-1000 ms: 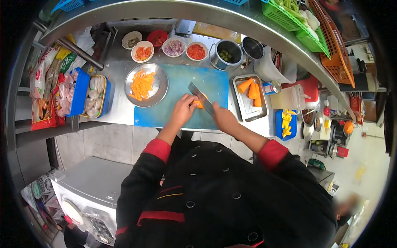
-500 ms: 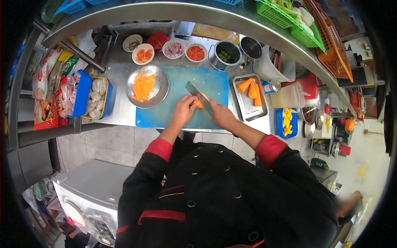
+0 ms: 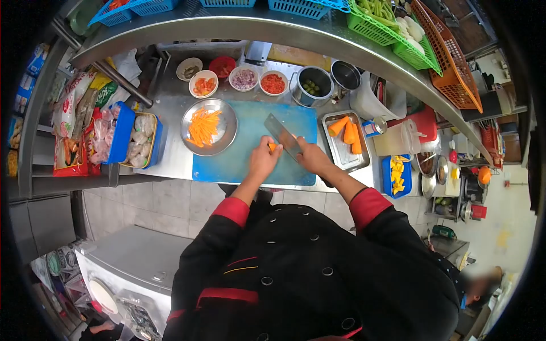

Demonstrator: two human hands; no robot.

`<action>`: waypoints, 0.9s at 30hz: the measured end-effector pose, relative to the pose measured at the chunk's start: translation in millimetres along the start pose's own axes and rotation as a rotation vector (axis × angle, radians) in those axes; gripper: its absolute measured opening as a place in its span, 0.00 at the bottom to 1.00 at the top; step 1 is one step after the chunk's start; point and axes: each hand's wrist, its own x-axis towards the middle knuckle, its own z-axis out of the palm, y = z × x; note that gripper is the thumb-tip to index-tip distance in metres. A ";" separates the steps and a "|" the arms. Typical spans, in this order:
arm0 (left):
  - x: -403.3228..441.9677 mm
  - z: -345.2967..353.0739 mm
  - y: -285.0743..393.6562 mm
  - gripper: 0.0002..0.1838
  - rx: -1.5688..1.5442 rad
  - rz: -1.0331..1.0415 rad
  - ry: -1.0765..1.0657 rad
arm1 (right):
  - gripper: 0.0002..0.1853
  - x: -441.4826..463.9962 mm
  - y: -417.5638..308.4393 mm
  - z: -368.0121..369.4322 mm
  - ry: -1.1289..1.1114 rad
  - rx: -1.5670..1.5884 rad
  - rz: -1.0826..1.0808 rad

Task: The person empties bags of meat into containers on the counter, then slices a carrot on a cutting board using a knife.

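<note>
My right hand (image 3: 312, 157) is closed around the handle of a wide-bladed kitchen knife (image 3: 281, 133), its blade slanting up and left over the blue cutting board (image 3: 244, 169). Just left of the blade, my left hand (image 3: 262, 159) pinches a small orange carrot piece (image 3: 272, 146), mostly hidden by the fingers. Thin carrot strips (image 3: 203, 127) lie on a round metal plate (image 3: 229, 142) that overlaps the board's left side. On the right, peeled carrots (image 3: 355, 138) rest in a rectangular metal tray (image 3: 342, 163).
Along the back stand bowls of chopped tomato (image 3: 204, 86), onion (image 3: 244, 79) and red pieces (image 3: 273, 83), plus a metal pot (image 3: 311, 102). A blue container (image 3: 401, 189) of yellow pieces is at right. Overhead runs a metal shelf (image 3: 227, 24) with baskets.
The blade, earlier against the carrot piece, now stands apart from it on the right. My left hand has turned, drawing the piece closer in its fingers. The whole view has shifted slightly.
</note>
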 end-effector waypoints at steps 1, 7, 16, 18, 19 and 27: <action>-2.5 0.2 3.5 0.16 -0.064 -0.036 -0.021 | 0.23 -0.2 -4.3 2.0 0.012 -0.015 -0.042; -7.6 10.3 -38.2 0.13 -0.343 0.107 -0.105 | 0.26 -4.3 -6.7 15.3 0.054 0.014 -0.046; 5.4 -17.7 -26.2 0.09 0.010 0.523 -0.025 | 0.17 -40.9 -6.3 -15.4 -0.033 -0.090 -0.025; 4.8 -19.6 -24.4 0.08 0.021 0.521 -0.034 | 0.16 -56.0 -11.4 -25.5 -0.035 -0.116 -0.037; 5.0 -20.4 -22.9 0.08 0.035 0.523 -0.042 | 0.15 -62.0 -13.0 -29.6 -0.034 -0.141 -0.051; -0.4 -21.7 -21.4 0.07 0.056 0.516 -0.047 | 0.16 -26.0 -3.4 28.4 0.004 -0.174 -0.064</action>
